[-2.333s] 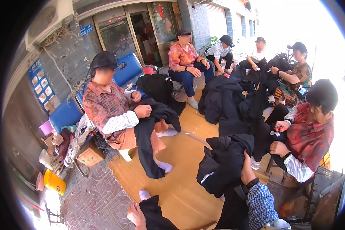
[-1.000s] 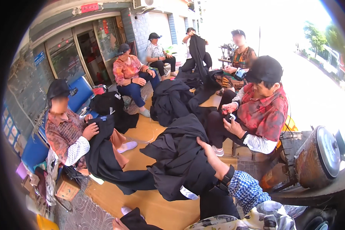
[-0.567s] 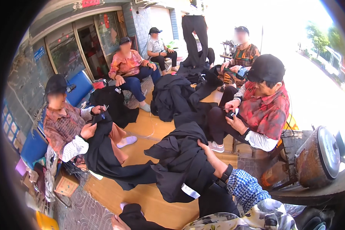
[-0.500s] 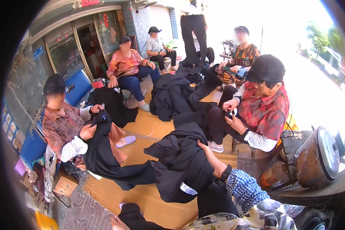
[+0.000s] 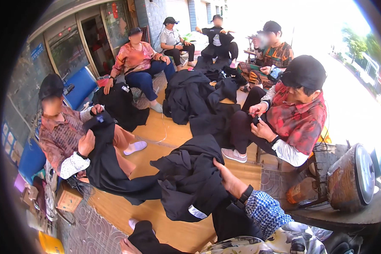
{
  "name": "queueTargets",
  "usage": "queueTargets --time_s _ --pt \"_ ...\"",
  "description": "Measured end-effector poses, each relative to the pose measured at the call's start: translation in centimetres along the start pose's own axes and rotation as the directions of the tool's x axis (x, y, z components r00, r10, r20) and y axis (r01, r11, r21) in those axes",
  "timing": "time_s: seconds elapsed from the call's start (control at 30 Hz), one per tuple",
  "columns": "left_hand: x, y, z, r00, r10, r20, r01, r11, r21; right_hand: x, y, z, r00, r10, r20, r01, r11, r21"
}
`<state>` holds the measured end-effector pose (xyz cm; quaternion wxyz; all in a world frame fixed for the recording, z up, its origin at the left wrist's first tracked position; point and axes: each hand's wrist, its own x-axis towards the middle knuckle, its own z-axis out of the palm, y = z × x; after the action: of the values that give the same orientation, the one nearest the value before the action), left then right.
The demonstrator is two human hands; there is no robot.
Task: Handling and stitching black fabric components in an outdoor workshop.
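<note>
My right hand [image 5: 229,177] grips the side of a bunched black garment [image 5: 190,173] in front of me, its thumb lying over the cloth. A small white label [image 5: 197,211] shows at the garment's lower edge. From the left side of this bundle, black cloth runs on toward a person seated at the left. Low at the picture's edge, only part of my left hand [image 5: 128,246] appears, beside dark cloth [image 5: 150,241] that seems to cover my leg. Its fingers are mostly out of sight.
People in caps sit around, several with black garments. A black heap [image 5: 188,95] lies on the tan board floor [image 5: 169,226]. At right, a large lidded pot [image 5: 351,178] stands near a table edge. Blue chairs [image 5: 81,86], a cardboard box [image 5: 68,197] and a yellow bucket [image 5: 51,242] are at left.
My right hand and the bunched garment have shifted slightly left in the picture. At the far end, a person has lowered the raised black garment. The person at left has turned their cloth.
</note>
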<state>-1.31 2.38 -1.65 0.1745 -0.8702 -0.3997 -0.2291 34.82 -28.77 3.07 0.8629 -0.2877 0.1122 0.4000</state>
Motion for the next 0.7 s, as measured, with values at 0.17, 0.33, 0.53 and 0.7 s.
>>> queueTargets --time_s 0.17,0.33,0.53,0.7 --pt "3.7 5.1 -7.5 0.977 -0.128 0.169 0.167 0.957 -0.239 -0.4 0.1 -0.7 1.000 0.003 0.027 -0.003 1.000 0.011" --pt "2.0 2.6 -1.8 0.970 -0.227 0.088 0.243 0.889 -0.388 -0.7 -0.1 -0.8 0.997 0.003 0.083 -0.007 0.999 0.053" --pt "1.9 2.8 -2.5 0.965 -0.227 0.134 0.263 0.854 -0.448 -0.3 0.2 -1.2 0.996 -0.014 0.083 0.012 1.000 0.026" --pt "1.6 2.4 -2.3 0.962 -0.241 0.128 0.273 0.857 -0.438 -0.1 0.5 -1.3 0.999 0.000 0.054 -0.001 1.000 0.019"
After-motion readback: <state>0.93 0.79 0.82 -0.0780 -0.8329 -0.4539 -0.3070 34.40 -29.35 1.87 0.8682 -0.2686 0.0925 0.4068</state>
